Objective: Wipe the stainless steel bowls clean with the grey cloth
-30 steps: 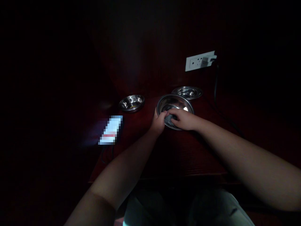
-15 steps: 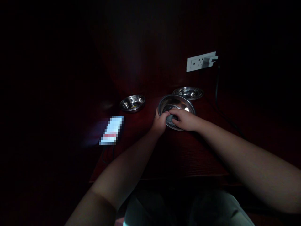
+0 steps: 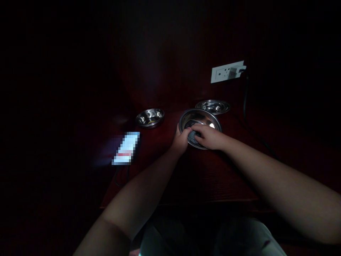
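Observation:
A shiny steel bowl (image 3: 204,116) is tilted toward me on the dark red table. My left hand (image 3: 182,140) is closed on its left rim, with the thumb over the inside edge. My right hand (image 3: 209,136) reaches in over the right side, its fingers curled down near the left thumb. Below those fingers lies a grey, dotted, mesh-like patch (image 3: 193,137); whether it is a separate piece or part of the bowl's bottom cannot be made out. What the right fingertips pinch, if anything, is hidden.
A smaller steel bowl (image 3: 150,118) with something yellow inside stands to the left. Behind the held bowl lies a shallow steel dish (image 3: 213,106). A lit, blurred phone (image 3: 126,148) with a cable is at left. A wall socket (image 3: 227,72) has a plug and black cord (image 3: 245,103).
Both hands keep nearly the same pose at the bowl. The whole view has shifted very slightly.

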Demonstrator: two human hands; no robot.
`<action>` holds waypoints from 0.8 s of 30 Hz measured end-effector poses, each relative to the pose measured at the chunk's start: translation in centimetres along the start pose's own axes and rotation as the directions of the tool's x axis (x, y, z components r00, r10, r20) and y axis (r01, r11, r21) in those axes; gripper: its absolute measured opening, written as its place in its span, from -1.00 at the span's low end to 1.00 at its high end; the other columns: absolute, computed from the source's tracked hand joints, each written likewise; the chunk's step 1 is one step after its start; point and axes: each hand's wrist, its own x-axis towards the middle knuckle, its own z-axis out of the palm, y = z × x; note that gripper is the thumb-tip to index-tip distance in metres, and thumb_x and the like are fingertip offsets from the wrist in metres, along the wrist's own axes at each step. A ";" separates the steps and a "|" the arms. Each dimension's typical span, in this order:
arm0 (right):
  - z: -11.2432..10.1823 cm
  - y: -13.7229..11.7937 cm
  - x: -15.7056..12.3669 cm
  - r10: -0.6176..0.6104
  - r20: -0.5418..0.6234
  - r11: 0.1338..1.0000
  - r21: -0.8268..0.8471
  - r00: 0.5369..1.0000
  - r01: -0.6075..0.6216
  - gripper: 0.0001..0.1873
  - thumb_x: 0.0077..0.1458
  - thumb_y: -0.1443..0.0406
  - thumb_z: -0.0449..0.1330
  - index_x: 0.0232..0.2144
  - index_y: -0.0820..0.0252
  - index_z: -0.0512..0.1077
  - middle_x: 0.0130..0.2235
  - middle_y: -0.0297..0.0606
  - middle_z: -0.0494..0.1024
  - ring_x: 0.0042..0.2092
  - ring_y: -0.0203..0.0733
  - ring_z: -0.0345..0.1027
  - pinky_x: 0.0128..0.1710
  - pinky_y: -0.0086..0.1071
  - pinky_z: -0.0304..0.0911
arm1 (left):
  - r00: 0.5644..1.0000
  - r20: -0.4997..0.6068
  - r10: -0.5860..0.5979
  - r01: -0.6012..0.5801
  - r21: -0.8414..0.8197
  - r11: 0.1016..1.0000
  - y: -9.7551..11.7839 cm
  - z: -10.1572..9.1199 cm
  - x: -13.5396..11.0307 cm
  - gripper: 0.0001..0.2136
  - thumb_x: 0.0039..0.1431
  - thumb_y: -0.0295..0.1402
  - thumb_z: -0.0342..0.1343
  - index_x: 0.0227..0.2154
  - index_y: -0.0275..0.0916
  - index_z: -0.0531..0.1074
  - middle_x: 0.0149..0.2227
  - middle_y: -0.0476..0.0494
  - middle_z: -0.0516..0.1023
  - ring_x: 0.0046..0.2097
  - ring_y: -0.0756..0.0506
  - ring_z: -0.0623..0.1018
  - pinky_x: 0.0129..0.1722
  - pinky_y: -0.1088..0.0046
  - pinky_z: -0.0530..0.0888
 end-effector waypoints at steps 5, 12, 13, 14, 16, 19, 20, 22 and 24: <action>0.0 -0.1 0.0 0.014 0.003 1.000 0.020 1.000 -0.014 -0.82 -0.02 0.45 0.05 -0.32 0.20 0.35 -0.32 -0.22 0.41 -0.24 -0.17 0.30 -0.18 -0.29 0.20 | 0.998 -0.039 -0.053 0.053 -0.003 0.999 0.5 0.3 -0.3 -0.69 -0.14 -0.43 0.13 -0.23 -0.25 0.37 -0.25 -0.09 0.51 -0.14 -0.10 0.48 -0.03 0.34 0.33; 0.2 0.0 0.0 -0.002 -0.030 0.999 0.046 1.000 0.004 -0.81 -0.05 0.46 0.05 -0.32 0.23 0.35 -0.30 -0.18 0.42 -0.22 -0.15 0.29 -0.15 -0.27 0.20 | 0.999 -0.016 -0.051 0.050 -0.032 0.998 0.4 0.2 -0.3 -0.68 -0.13 -0.44 0.14 -0.22 -0.24 0.36 -0.25 -0.08 0.51 -0.16 -0.09 0.48 -0.04 0.34 0.34; 0.2 0.0 0.1 -0.007 -0.045 0.999 0.046 0.999 0.009 -0.80 -0.06 0.47 0.06 -0.32 0.23 0.35 -0.30 -0.18 0.42 -0.21 -0.14 0.29 -0.14 -0.26 0.20 | 0.999 -0.008 -0.051 0.051 -0.040 0.998 0.5 0.2 -0.4 -0.68 -0.13 -0.44 0.14 -0.22 -0.24 0.36 -0.24 -0.08 0.51 -0.15 -0.09 0.48 -0.03 0.34 0.34; 0.2 -0.1 0.1 -0.012 -0.064 0.999 0.046 0.998 0.015 -0.78 -0.07 0.48 0.06 -0.32 0.22 0.36 -0.29 -0.18 0.42 -0.20 -0.13 0.29 -0.13 -0.25 0.19 | 0.999 0.012 -0.050 0.051 -0.045 0.998 0.5 0.2 -0.4 -0.67 -0.13 -0.43 0.14 -0.21 -0.25 0.36 -0.23 -0.08 0.51 -0.14 -0.09 0.48 -0.03 0.34 0.33; 0.0 -0.3 0.2 -0.016 -0.102 0.999 0.047 0.995 0.021 -0.75 -0.09 0.49 0.06 -0.30 0.20 0.37 -0.29 -0.20 0.43 -0.18 -0.12 0.28 -0.11 -0.23 0.17 | 0.997 0.060 -0.041 0.044 -0.049 0.998 0.6 0.2 -0.5 -0.67 -0.14 -0.43 0.15 -0.20 -0.25 0.38 -0.21 -0.09 0.51 -0.11 -0.10 0.47 0.00 0.35 0.32; -0.3 -0.7 0.2 -0.011 -0.143 0.999 0.047 0.990 0.018 -0.71 -0.10 0.51 0.05 -0.29 0.17 0.38 -0.27 -0.22 0.43 -0.17 -0.13 0.29 -0.12 -0.25 0.18 | 0.990 0.137 -0.044 0.050 -0.045 0.998 0.4 0.1 -0.7 -0.67 -0.14 -0.40 0.17 -0.21 -0.26 0.40 -0.18 -0.11 0.51 -0.07 -0.12 0.46 0.02 0.33 0.30; -0.4 -0.8 0.2 -0.010 -0.154 0.999 0.045 0.988 0.017 -0.71 -0.10 0.51 0.04 -0.30 0.17 0.38 -0.26 -0.22 0.43 -0.17 -0.14 0.29 -0.13 -0.26 0.19 | 0.986 0.161 -0.051 0.059 -0.046 0.997 0.4 0.0 -0.7 -0.66 -0.13 -0.38 0.18 -0.20 -0.27 0.40 -0.17 -0.12 0.51 -0.05 -0.13 0.45 0.03 0.32 0.29; -0.6 -0.7 0.2 -0.002 -0.179 1.000 0.027 0.984 0.007 -0.70 -0.09 0.52 0.04 -0.30 0.17 0.38 -0.23 -0.21 0.42 -0.16 -0.15 0.30 -0.13 -0.28 0.20 | 0.975 0.212 -0.072 0.085 -0.053 0.995 0.4 0.0 -0.9 -0.63 -0.13 -0.35 0.19 -0.17 -0.26 0.40 -0.14 -0.14 0.51 -0.02 -0.15 0.44 0.04 0.29 0.29; -0.8 -0.5 0.2 0.019 -0.208 0.999 -0.024 0.978 -0.025 -0.70 -0.08 0.50 0.04 -0.28 0.17 0.40 -0.21 -0.19 0.42 -0.14 -0.13 0.29 -0.12 -0.27 0.20 | 0.966 0.243 -0.084 0.102 -0.063 0.993 0.6 0.2 -1.1 -0.59 -0.12 -0.34 0.18 -0.12 -0.25 0.39 -0.10 -0.14 0.50 0.01 -0.17 0.44 0.04 0.28 0.29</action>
